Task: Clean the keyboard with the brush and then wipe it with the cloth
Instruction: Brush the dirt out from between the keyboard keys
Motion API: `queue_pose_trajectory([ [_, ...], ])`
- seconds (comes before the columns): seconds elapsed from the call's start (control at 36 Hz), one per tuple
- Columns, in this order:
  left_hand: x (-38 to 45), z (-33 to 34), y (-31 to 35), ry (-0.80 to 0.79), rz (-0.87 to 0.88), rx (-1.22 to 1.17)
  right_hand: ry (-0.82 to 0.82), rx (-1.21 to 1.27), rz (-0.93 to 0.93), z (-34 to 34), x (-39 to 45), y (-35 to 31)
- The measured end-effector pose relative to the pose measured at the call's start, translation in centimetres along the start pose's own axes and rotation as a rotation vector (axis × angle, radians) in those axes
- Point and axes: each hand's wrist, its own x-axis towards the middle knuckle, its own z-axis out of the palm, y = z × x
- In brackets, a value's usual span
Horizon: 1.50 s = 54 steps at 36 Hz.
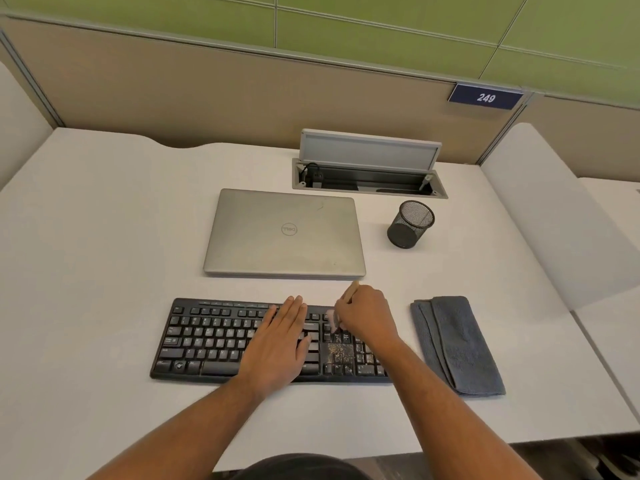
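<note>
A black keyboard (pixel 207 341) lies on the white desk (pixel 104 237), with crumbs scattered over its right-hand keys around the arrow and number pad area. My left hand (pixel 280 344) rests flat on the keys right of the middle, fingers straight. My right hand (pixel 367 317) grips a small brush (pixel 334 318) with a wooden handle, its pale bristles touching the keys above the crumbs. A folded grey cloth (pixel 457 344) lies on the desk just right of the keyboard.
A shut silver laptop (pixel 284 233) lies behind the keyboard. A black mesh pen cup (pixel 410 225) stands to its right. Behind both, a cable box (pixel 367 174) in the desk has its lid raised. Partition walls enclose the desk.
</note>
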Motion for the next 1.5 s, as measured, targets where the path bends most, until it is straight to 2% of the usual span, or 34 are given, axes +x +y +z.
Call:
queue_pose_trajectory([
  [0.06,0.0,0.0,-0.1,0.007,-0.003,0.003,-0.005,-0.015,-0.003,-0.3,0.5,-0.4],
  [0.19,0.1,0.1,0.1,-0.011,-0.005,-0.008,0.099,0.027,-0.039,0.2,0.4,-0.6],
  [0.33,0.1,0.1,0.0,-0.029,0.000,-0.012,-0.022,-0.087,-0.004,0.1,0.4,-0.8],
  [0.47,0.2,0.1,0.0,-0.023,-0.008,-0.014,0.097,0.039,-0.043,0.7,0.4,-0.4],
  [0.64,0.1,-0.1,0.0,-0.028,-0.001,-0.026,-0.035,-0.076,-0.007,0.3,0.4,-0.3],
  [0.78,0.1,-0.1,0.1,-0.027,-0.006,-0.029,0.111,0.045,-0.064,0.8,0.3,-0.1],
  [0.94,0.1,-0.3,0.1,-0.046,-0.002,-0.027,-0.077,-0.008,-0.020,0.6,0.9,0.4],
  [1.08,0.2,-0.4,0.1,-0.017,-0.005,-0.022,0.170,0.174,0.017,-0.2,1.0,0.4],
  [1.31,0.0,-0.6,0.2,-0.017,0.001,-0.032,-0.003,0.026,0.035,0.8,0.6,0.5],
  [1.36,0.0,-0.6,0.2,-0.009,0.000,-0.022,0.023,0.058,0.019,0.6,0.8,0.2],
  [1.44,0.0,-0.6,0.2,-0.013,-0.001,-0.019,0.152,0.122,-0.002,0.7,0.8,0.3],
  [1.5,0.0,-0.6,0.2,-0.016,0.001,-0.013,0.132,0.101,-0.006,0.9,0.7,0.4],
])
